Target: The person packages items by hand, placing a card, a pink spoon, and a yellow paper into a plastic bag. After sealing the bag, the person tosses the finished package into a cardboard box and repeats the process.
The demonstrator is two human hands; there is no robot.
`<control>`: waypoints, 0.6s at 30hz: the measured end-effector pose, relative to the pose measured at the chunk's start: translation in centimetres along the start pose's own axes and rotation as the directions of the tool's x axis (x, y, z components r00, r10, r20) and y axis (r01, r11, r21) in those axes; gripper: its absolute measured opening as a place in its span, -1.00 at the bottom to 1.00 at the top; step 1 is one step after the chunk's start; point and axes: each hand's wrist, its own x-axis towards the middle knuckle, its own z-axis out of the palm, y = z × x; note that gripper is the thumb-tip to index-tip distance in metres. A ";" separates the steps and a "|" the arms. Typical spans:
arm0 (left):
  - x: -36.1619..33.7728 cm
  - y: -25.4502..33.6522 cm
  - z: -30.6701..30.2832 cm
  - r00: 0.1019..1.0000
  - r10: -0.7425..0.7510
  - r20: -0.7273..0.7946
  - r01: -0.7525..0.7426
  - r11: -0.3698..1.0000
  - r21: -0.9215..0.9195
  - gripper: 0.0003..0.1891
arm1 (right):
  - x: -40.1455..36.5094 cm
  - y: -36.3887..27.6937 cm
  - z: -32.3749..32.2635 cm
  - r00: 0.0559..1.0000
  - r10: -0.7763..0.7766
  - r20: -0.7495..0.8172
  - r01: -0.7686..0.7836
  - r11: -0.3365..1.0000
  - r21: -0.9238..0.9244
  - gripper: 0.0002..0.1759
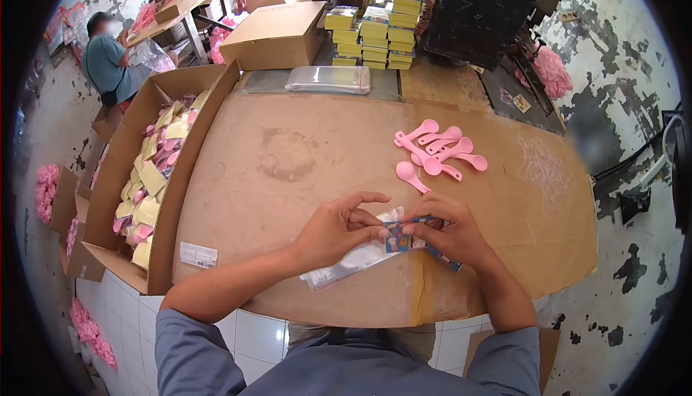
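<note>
Over the front middle of the table, my left hand (340,229) and my right hand (448,229) come close together on a small blue printed card (396,242). Thumb and fingers of each hand pinch it from its two sides. Another blue printed piece (445,259) shows beneath my right hand. Clear plastic bags (339,270) lie flat under and beside my left hand. Just beyond my hands sits a loose heap of pink plastic spoons (435,147), with one spoon (408,172) nearest to my right hand.
A long open carton (196,165) of packed pink and yellow items stands left. Behind the cardboard-covered table (346,136) are a closed box (274,32), a clear plastic stack (328,79) and yellow-edged card stacks (375,32). A person (108,57) sits at the back left.
</note>
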 end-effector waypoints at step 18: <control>-0.4 -0.1 0.3 0.979 0.199 -0.046 -0.166 0.905 0.391 -0.49 | -0.1 -0.3 1.8 0.975 0.194 -0.104 -0.185 0.979 0.088 -0.76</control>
